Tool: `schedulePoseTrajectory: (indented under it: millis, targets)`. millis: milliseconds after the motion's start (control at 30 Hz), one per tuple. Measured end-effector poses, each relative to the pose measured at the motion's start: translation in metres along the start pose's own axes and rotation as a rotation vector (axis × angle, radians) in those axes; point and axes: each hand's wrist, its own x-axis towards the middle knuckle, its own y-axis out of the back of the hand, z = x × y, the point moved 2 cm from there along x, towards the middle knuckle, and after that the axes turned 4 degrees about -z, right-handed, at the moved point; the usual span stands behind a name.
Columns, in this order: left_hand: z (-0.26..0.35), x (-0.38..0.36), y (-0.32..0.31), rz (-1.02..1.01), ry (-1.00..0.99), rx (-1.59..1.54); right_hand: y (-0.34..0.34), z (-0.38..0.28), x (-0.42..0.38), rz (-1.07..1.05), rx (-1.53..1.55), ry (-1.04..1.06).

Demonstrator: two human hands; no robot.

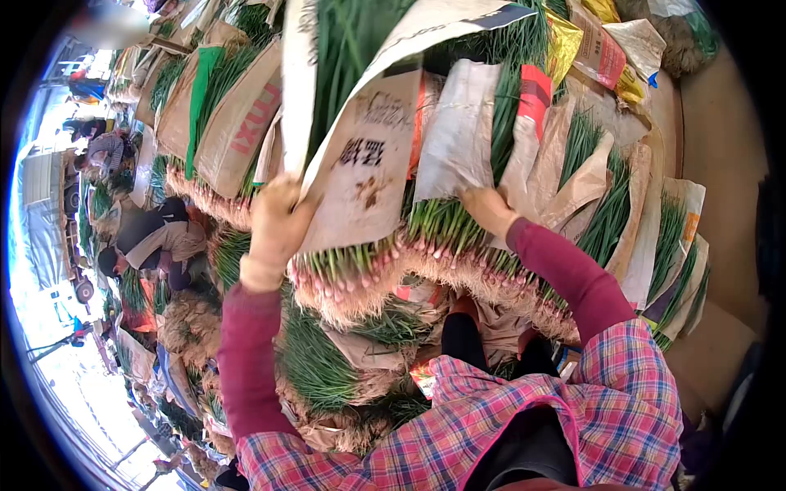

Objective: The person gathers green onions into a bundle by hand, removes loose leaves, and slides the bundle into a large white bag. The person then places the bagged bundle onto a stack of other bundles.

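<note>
Gripping one paper-wrapped scallion bundle (360, 176) atop the stacked bundles (589, 176): left hand (277, 221) closed on its wrapper edge; right hand (489, 209) pressed on the neighbouring wrapper, finger spread unclear.

Both arms raised, hands gripping at chest height

The left hand (274, 225) is lifted with the wrist bent back, fingers curled closed around an edge, maroon sleeve running straight down to the shoulder. The right hand (489, 209) reaches forward and up, fingers pressed flat and partly hidden (only knuckles and wrist show), its elbow bent under a plaid over-sleeve.
</note>
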Motion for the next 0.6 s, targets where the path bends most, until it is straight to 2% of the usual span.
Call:
schedulePoseTrajectory:
  millis: [33, 67, 100, 133, 167, 233, 267, 300, 367, 400, 433, 467, 500, 533, 567, 600]
  targets:
    - [-0.009, 0.017, -0.016, 0.054, -0.073, -0.028, -0.006, -0.001, -0.008, 0.0, -0.009, 0.002]
    - [0.001, 0.03, -0.024, -0.015, 0.028, -0.02, -0.01, -0.002, -0.015, 0.038, 0.19, -0.041]
    - [-0.009, 0.042, -0.045, 0.029, -0.13, 0.039, -0.01, -0.007, -0.019, 0.076, 0.39, -0.08]
    - [-0.012, 0.051, -0.072, -0.035, -0.074, -0.075, -0.006, -0.01, -0.022, 0.08, 0.381, -0.071]
    - [0.002, 0.057, -0.094, -0.024, -0.032, 0.026, 0.0, -0.011, -0.027, 0.067, 0.35, -0.088]
    - [0.02, 0.064, -0.154, -0.155, 0.156, -0.089, 0.003, -0.015, -0.03, 0.052, 0.303, -0.088]
    - [0.028, 0.06, -0.182, -0.135, 0.233, -0.215, 0.0, -0.017, -0.029, 0.079, 0.434, -0.088]
    - [0.026, 0.056, -0.219, -0.047, 0.163, -0.094, -0.002, -0.018, -0.027, 0.105, 0.561, -0.083]
    - [0.028, 0.052, -0.269, 0.006, 0.109, -0.093, -0.008, -0.017, -0.026, 0.053, 0.712, -0.121]
    - [0.035, 0.052, -0.278, 0.066, 0.118, -0.196, -0.011, -0.011, -0.03, 0.106, 0.76, -0.083]
    - [0.052, 0.055, -0.271, -0.015, 0.139, -0.225, -0.001, -0.001, -0.038, 0.014, 0.9, -0.165]
    - [0.059, 0.055, -0.281, -0.029, 0.12, -0.218, 0.016, -0.001, -0.054, 0.248, 1.62, -0.404]
    - [0.068, 0.053, -0.303, 0.083, 0.099, -0.199, 0.01, 0.016, -0.057, 0.395, 2.036, -0.244]
    - [0.083, 0.051, -0.3, -0.025, 0.142, -0.102, 0.015, 0.03, -0.066, 0.258, 2.602, -0.204]
    - [0.088, 0.051, -0.314, 0.035, 0.21, -0.164, -0.012, 0.038, -0.068, 0.274, 2.462, -0.306]
    - [0.092, 0.048, -0.315, 0.042, 0.242, -0.222, -0.007, 0.039, -0.069, 0.346, 2.589, -0.13]
